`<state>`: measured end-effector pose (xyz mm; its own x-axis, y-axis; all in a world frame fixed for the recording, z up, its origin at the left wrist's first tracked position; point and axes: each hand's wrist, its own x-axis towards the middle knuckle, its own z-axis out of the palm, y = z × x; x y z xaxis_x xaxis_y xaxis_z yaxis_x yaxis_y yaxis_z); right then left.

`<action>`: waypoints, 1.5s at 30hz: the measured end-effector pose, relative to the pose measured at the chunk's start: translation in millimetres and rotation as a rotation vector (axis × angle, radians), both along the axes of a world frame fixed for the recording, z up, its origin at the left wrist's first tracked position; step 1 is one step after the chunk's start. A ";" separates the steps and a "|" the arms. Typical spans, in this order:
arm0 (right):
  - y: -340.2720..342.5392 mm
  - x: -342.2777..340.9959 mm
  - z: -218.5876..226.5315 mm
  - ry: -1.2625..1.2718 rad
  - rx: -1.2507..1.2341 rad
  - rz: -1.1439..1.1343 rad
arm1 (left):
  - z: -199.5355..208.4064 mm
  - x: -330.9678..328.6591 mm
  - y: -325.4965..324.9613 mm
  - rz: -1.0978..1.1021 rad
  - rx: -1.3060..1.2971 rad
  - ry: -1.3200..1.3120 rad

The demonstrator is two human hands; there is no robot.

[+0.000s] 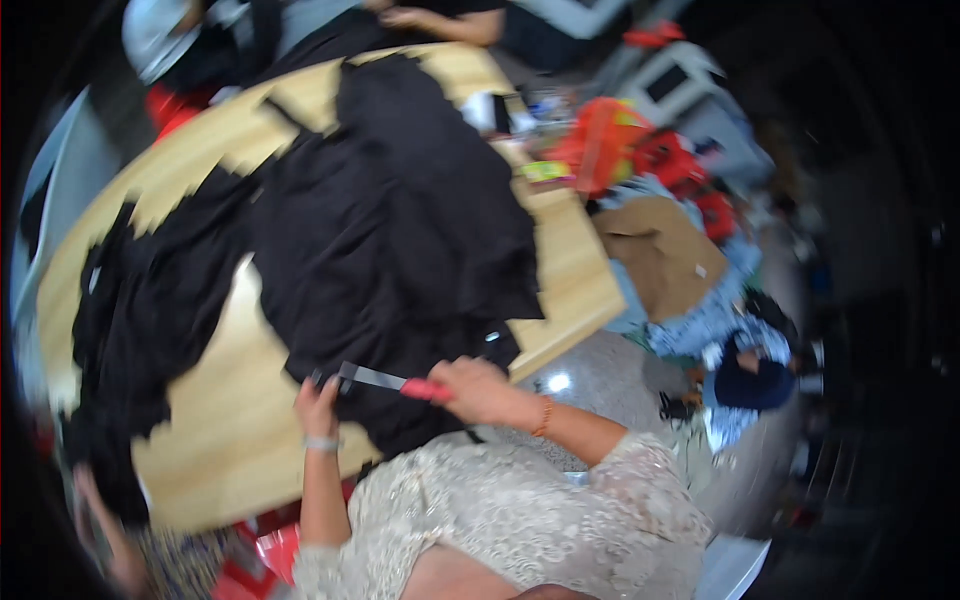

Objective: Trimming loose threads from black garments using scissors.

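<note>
In my right hand (475, 390) is a knife-like tool (378, 378) with a red handle and a flat metal blade. My fingers are wrapped round its handle, and the blade points left toward my other hand. My left hand (317, 403) is pinched closed at the near edge of a black garment (390, 220), close to the blade tip. The garment lies spread over the pale wooden table (210, 460), with a small white tag near its lower right. Blur hides whether the blade touches the cloth.
More black clothing (165, 280) lies along the table's left side. Packets (545, 172) sit by its right edge. To the right are piled clothes, a brown garment (660, 255) and orange bags (600, 145). Another person's hand (410, 18) is at the far side, another person's arm (110, 530) lower left.
</note>
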<state>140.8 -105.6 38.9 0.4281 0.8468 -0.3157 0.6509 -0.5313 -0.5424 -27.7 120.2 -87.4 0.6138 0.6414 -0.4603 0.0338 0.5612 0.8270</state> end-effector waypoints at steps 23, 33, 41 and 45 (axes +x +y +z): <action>-16.9 -14.6 3.4 0.084 0.102 0.195 | -3.6 -12.9 -23.0 -0.064 0.506 0.088; -21.3 8.7 12.6 0.024 0.027 -0.075 | 1.8 -4.9 -67.6 -0.377 0.182 0.147; -2.2 15.6 11.9 0.005 -0.067 0.035 | -18.1 -7.5 -2.8 0.074 -0.641 0.170; 10.0 18.6 15.2 -0.031 -0.016 0.073 | -47.7 1.0 3.8 0.147 -0.831 0.078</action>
<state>159.4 -95.6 54.1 0.3751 0.8712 -0.3168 0.7046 -0.4900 -0.5133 -26.8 124.0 -135.1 0.4980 0.1469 -0.8547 -0.0474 0.9887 0.1424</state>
